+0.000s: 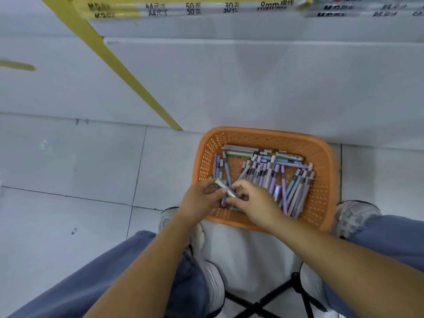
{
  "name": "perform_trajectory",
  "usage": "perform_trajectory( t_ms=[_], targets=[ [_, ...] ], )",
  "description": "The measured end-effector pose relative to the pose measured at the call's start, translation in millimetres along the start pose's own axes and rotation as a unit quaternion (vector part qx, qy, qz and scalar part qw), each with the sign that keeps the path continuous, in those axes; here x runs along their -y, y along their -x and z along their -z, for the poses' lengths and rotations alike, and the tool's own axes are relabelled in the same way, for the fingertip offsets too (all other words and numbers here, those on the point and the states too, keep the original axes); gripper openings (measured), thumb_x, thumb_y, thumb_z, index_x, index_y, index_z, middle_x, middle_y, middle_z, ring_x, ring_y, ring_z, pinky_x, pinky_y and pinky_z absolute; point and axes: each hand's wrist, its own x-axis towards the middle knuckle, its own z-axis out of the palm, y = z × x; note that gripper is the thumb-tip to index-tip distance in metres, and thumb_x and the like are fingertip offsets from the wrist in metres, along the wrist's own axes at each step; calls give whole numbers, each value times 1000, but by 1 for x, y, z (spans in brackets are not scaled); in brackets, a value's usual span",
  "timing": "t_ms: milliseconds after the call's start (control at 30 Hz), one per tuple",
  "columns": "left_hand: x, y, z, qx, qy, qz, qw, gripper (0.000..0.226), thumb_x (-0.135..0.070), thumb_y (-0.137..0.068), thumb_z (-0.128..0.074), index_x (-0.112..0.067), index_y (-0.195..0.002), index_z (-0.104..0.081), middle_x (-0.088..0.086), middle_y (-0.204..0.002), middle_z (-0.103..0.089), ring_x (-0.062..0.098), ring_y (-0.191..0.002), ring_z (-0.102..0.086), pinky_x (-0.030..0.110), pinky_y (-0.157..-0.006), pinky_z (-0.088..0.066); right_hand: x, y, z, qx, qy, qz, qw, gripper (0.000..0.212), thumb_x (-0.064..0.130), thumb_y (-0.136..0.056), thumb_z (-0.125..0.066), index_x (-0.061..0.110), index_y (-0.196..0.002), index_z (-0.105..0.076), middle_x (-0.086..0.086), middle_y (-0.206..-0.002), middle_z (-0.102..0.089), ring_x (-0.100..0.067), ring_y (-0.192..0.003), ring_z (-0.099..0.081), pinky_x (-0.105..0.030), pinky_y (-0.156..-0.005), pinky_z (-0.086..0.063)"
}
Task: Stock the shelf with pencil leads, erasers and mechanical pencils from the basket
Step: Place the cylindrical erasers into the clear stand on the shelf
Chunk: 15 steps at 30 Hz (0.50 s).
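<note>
An orange plastic basket point(321, 154) stands on the floor between my feet, holding several purple, grey and pale green mechanical pencils point(266, 173). Over its near left corner, my left hand point(199, 200) pinches a pale green pencil point(226, 190) by its upper end. My right hand point(254, 203) curls its fingers round the lower end of the same pencil, with a few more purple pencils under the fingers. The pencil's lower tip is hidden by my right hand.
A white shelf base point(252, 88) rises just behind the basket, with a yellow edge strip point(119, 70) running diagonally. Boxed paper goods point(190, 9) sit along the top. My legs, white shoes and a black folding stool frame point(275, 301) fill the bottom.
</note>
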Motion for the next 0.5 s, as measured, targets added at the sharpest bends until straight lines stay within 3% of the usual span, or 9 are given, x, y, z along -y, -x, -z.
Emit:
perform_trajectory(
  t_ms=[67,133,267,367,433,500],
  targets=[
    [-2,2,11,-11,78,-6,997,24,-13,-91,-70,-14,-114,-70,10,-101,-77,28,-99,-72,40,-91,-58,13,-3,-5,9,-27,23,999,23,45,-84,-68,39,-104,-58,18,-84,-63,6,-78,-58,-15,-66,-45],
    [-2,3,29,-35,143,-15,989,27,-7,-92,-66,-11,-119,-67,15,-102,-75,27,-94,-73,37,-86,-60,16,-10,-8,14,-23,26,999,20,44,-91,-59,38,-110,-61,23,-91,-63,6,-83,-59,-10,-65,-41],
    [1,2,66,-96,212,-12,972,29,-5,-96,-55,-23,-117,-65,13,-93,-65,26,-86,-72,40,-80,-60,6,-31,-14,46,49,-52,996,34,32,-99,-50,31,-133,-50,7,-115,-61,-13,-97,-61,-26,-74,-45],
    [11,0,78,-86,198,-6,976,29,-11,-99,-55,-30,-118,-66,9,-98,-66,20,-86,-72,39,-82,-60,10,-46,-35,71,43,-61,995,55,28,-96,-55,32,-146,-33,4,-112,-62,-13,-93,-64,-25,-75,-49],
    [18,-1,77,-71,183,-3,981,29,-16,-99,-57,-32,-122,-64,6,-101,-71,17,-88,-72,37,-81,-61,16,-54,-53,68,33,-52,996,68,25,-94,-60,32,-151,-23,0,-132,-55,-18,-114,-59,-28,-92,-48],
    [22,-1,75,-60,173,-1,983,30,-18,-99,-57,-33,-125,-62,2,-102,-74,15,-89,-72,31,-76,-60,19,-59,-67,40,65,-44,996,74,20,-91,-63,27,-151,-21,-3,-149,-40,-23,-133,-44,-35,-109,-36]
  ],
)
